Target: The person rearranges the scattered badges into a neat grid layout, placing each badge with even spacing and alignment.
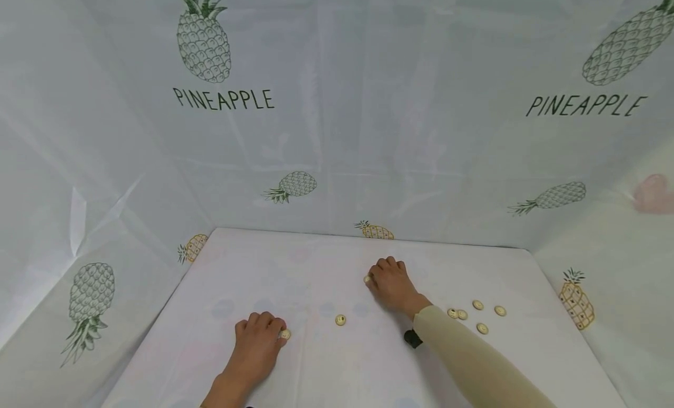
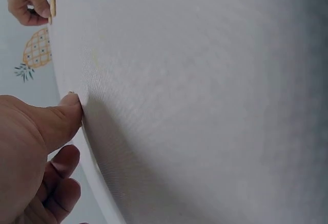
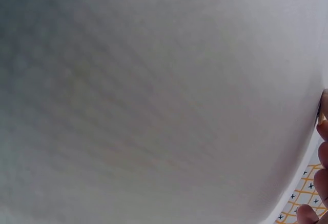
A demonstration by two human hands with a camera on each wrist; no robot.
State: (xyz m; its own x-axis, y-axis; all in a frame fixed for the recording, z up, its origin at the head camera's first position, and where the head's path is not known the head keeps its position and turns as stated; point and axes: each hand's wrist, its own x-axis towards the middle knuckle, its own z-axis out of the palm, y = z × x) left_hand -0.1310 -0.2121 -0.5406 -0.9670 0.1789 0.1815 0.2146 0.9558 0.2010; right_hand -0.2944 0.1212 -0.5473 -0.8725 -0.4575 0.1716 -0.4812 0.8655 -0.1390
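Note:
My left hand (image 1: 257,345) is low over the white table, left of the middle. Between thumb and index finger it pinches a small round cream disc (image 1: 285,334); in the left wrist view the thumb covers nearly all of it. Farther back, my right hand (image 1: 391,284) pinches a similar disc (image 1: 367,278) at its left side. The right wrist view catches only the edge of that disc (image 3: 321,114) between fingertips at the far right. Between the two hands lies a single disc (image 1: 340,319) with a dark mark on its face.
Right of my right forearm (image 1: 463,349) lie several more cream discs (image 1: 482,328), two of them side by side. A small black object (image 1: 413,339) shows beside the sleeve. Pineapple-printed sheeting (image 1: 368,133) stands behind and beside the white table (image 1: 316,261).

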